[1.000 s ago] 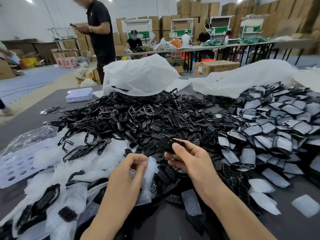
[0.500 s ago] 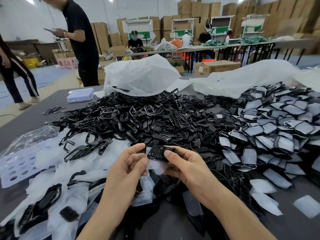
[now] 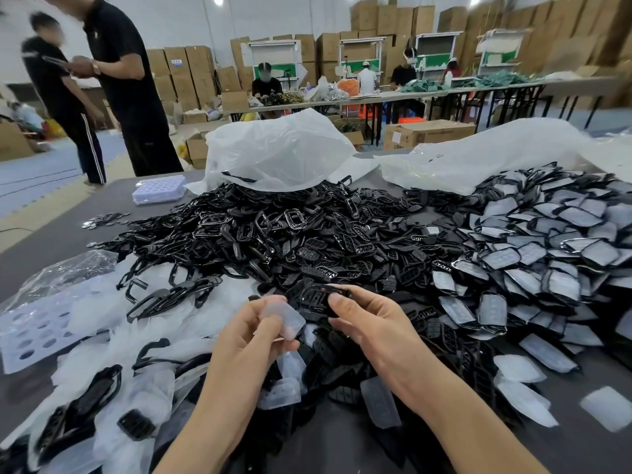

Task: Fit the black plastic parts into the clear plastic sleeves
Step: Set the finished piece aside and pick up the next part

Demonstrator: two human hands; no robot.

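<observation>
loose parts [image 3: 273,241] left, sleeved parts [image 3: 547,254] right

packing warehouse: stacked cartons [image 3: 191,73], worktables [image 3: 376,97], heaped parts [image 3: 273,241].

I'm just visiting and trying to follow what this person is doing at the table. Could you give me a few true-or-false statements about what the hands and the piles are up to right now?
1. The left hand holds a clear sleeve. True.
2. The right hand is empty. False: its fingers pinch a black part.
3. The black part is already inside the clear sleeve. False: it is held beside the sleeve, not yet in it.
4. A pile of sleeved parts lies to the right of the hands. True.
5. The white bags lie at the near edge of the table. False: they lie on the far side, behind the piles.
</observation>
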